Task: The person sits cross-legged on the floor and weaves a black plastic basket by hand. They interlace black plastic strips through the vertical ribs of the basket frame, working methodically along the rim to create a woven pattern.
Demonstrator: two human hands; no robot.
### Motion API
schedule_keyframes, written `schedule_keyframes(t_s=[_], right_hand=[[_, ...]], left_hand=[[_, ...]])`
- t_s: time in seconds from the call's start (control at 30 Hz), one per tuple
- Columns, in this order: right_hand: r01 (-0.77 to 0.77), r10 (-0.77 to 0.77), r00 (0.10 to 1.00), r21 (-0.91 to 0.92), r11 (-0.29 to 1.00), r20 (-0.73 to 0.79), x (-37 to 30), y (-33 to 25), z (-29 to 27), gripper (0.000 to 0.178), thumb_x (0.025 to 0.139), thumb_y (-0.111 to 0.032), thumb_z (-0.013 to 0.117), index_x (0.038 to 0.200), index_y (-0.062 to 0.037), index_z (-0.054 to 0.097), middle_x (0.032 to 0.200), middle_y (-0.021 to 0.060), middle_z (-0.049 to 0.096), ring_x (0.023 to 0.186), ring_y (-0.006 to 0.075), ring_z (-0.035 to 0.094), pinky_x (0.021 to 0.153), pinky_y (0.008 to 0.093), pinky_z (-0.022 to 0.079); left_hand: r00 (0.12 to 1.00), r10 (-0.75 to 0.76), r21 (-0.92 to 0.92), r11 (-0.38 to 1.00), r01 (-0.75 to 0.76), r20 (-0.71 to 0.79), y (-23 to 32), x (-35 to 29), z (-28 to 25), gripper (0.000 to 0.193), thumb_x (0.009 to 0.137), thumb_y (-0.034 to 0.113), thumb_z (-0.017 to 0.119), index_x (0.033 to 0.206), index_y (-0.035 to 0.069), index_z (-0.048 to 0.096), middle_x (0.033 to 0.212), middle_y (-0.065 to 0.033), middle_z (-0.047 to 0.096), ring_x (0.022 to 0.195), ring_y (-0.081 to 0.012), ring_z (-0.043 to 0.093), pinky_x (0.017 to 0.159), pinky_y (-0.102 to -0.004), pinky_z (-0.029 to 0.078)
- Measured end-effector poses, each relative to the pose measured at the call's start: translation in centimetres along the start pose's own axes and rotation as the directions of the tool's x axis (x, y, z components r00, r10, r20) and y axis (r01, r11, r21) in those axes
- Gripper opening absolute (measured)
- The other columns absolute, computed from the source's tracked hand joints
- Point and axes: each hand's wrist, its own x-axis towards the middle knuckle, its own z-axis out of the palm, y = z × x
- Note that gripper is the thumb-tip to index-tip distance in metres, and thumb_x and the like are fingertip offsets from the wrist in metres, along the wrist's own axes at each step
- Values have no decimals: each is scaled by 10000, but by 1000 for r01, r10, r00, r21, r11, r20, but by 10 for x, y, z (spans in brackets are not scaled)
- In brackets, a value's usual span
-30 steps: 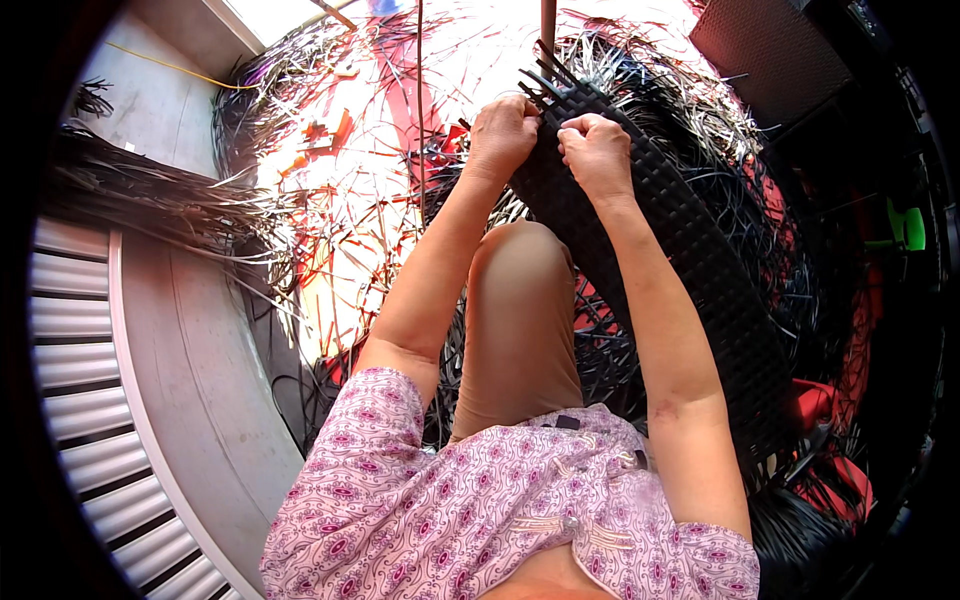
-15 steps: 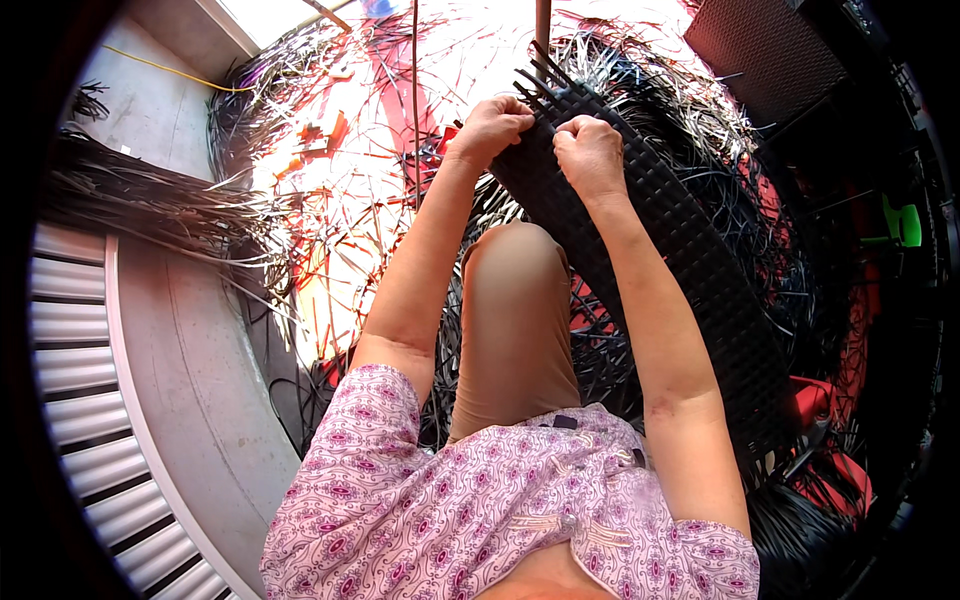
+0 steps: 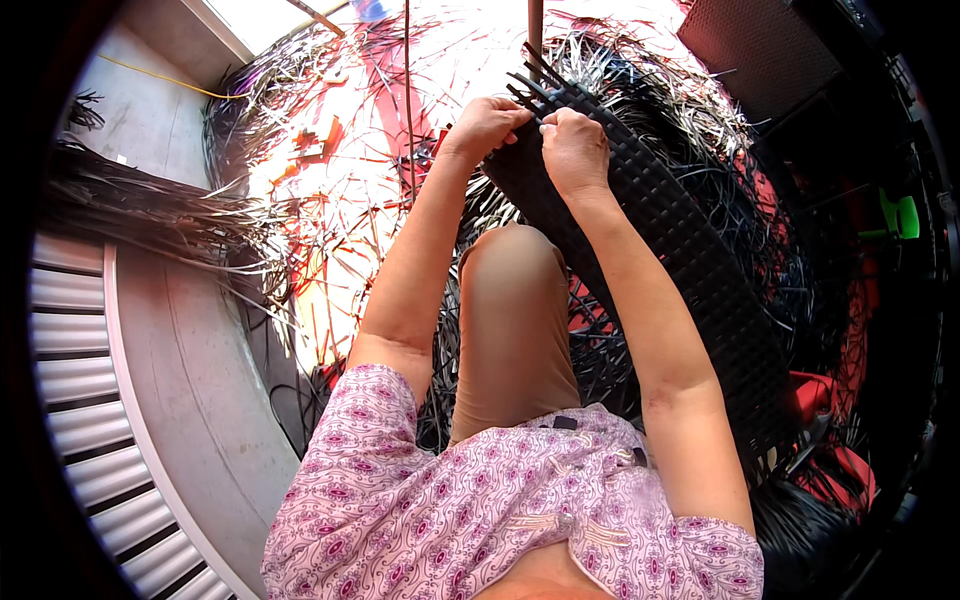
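Note:
A long black panel woven from flat strips [image 3: 690, 240] slants from the far middle down to the right, beside my raised knee. Loose strip ends [image 3: 532, 82] stick out at its far end. My left hand [image 3: 490, 128] is closed in a pinch at the panel's far left corner, on a black weaving strip. Close beside it, my right hand [image 3: 577, 152] pinches at the same edge, thumb and forefinger together. The bit of strip between the two hands is small and partly hidden by the fingers.
Tangled black strips [image 3: 310, 240] cover the red and sunlit floor. A bundle of strips [image 3: 150, 205] lies at the left, above a slatted light metal piece [image 3: 80, 375]. A thin upright pole [image 3: 536, 30] stands beyond the panel. At the right are a green clamp-like object [image 3: 900, 216] and red pieces [image 3: 810, 395].
My right hand has moved a little left and up, closer to my left hand. The left hand stays nearly in place, and the whole view has shifted slightly.

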Motion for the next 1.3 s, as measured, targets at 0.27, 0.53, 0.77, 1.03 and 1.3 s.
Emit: schedule_keyframes(t_s=[0.27, 0.53, 0.77, 1.03, 1.3], right_hand=[[13, -13, 1000, 23, 1000, -7, -1, -7, 5, 215, 899, -233, 719, 963, -28, 732, 937, 196, 730, 914, 383, 709, 829, 453, 556], [378, -369, 879, -29, 925, -304, -42, 32, -34, 388, 795, -116, 790, 1142, -61, 625, 1156, 108, 623, 1105, 322, 583, 963, 446, 453], [121, -194, 958, -313, 942, -212, -68, 83, -95, 526, 827, -221, 798, 1280, -78, 572, 1249, 108, 611, 1189, 307, 571, 987, 458, 428], [61, -151, 970, -413, 909, -190, -99, 109, -113, 560, 898, -391, 732, 1318, -66, 553, 1219, 130, 633, 1171, 315, 583, 1000, 461, 421], [90, -215, 951, -466, 880, -222, -98, 115, -109, 566, 914, -454, 692, 1310, -71, 564, 1167, 120, 654, 1107, 300, 601, 961, 451, 433]], left_hand=[[998, 2, -246, 969, -17, -61, -9, -1, 3, 176, 924, 223, 741, 974, 55, 752, 773, 15, 688, 588, -34, 560, 504, -203, 420], [967, 22, -275, 957, -94, -253, -7, 5, 0, 151, 976, 169, 656, 1018, 24, 671, 884, -65, 731, 593, -71, 620, 538, -215, 489], [958, 4, -338, 935, -105, -285, -10, 17, -8, 145, 959, 121, 654, 1030, -3, 677, 890, -82, 742, 581, -86, 618, 548, -224, 477], [976, -14, -501, 860, -98, -215, -19, 14, -9, 141, 943, 156, 716, 1006, 32, 690, 834, -20, 701, 564, -40, 543, 456, -177, 373], [996, 20, -371, 927, -52, -89, -19, 9, -2, 204, 877, 242, 797, 899, 46, 744, 752, 35, 664, 617, -33, 535, 521, -199, 384]])
